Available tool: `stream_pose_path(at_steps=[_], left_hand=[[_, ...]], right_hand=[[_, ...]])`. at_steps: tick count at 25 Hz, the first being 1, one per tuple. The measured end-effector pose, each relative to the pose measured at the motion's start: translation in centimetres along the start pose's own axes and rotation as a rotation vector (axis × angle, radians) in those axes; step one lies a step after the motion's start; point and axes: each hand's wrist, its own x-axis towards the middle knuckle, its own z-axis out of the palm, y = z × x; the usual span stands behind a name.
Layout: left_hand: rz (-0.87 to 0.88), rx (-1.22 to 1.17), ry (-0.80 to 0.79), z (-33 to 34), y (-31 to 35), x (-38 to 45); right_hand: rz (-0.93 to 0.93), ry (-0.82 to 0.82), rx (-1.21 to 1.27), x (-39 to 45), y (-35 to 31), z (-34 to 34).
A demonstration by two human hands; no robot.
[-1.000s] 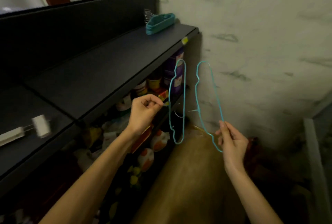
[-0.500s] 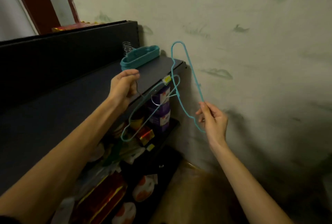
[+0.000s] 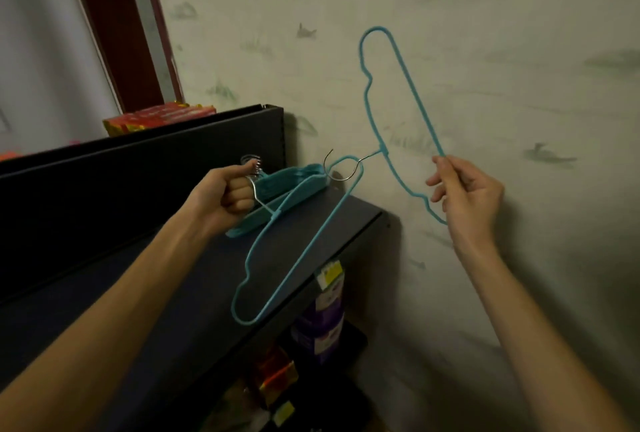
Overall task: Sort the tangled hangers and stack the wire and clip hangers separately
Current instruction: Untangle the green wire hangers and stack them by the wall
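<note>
Above the teal hanger stack (image 3: 277, 185) at the far end of the dark shelf (image 3: 194, 279), your left hand (image 3: 225, 194) is fisted round the metal hook of one blue wire hanger (image 3: 298, 241), whose frame slopes down from the stack and out past the shelf's front edge. A second ago that hanger hung low in front of the shelf, well short of the stack; half a second ago you had it lifted partway. Now it sits right over the pile, so the placing step looks nearly done; lowering it flat onto the stack should finish it.

Right of the stack, against the marked wall (image 3: 485, 50), your right hand (image 3: 465, 194) pinches the lower arm of the second wire hanger (image 3: 398, 119), held upright with its hook reaching toward the stack. It has risen along with the first and is apart from it, so the two appear untangled and this one can likely follow.
</note>
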Motion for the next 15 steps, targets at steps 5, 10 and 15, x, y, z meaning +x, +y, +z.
stream_pose_path(at_steps=[5,10,15], left_hand=[[0.072,-0.043,0.09,1.4,0.1,4.4],[0.14,0.063,0.247,4.0,-2.1,7.5],[0.216,0.126,0.361,3.3,-1.9,5.7]], right_hand=[[0.161,-0.082,0.17,5.7,4.9,3.8],[0.253,-0.243,0.345,8.2,6.9,7.3],[0.262,-0.377,0.426,8.6,7.9,9.9]])
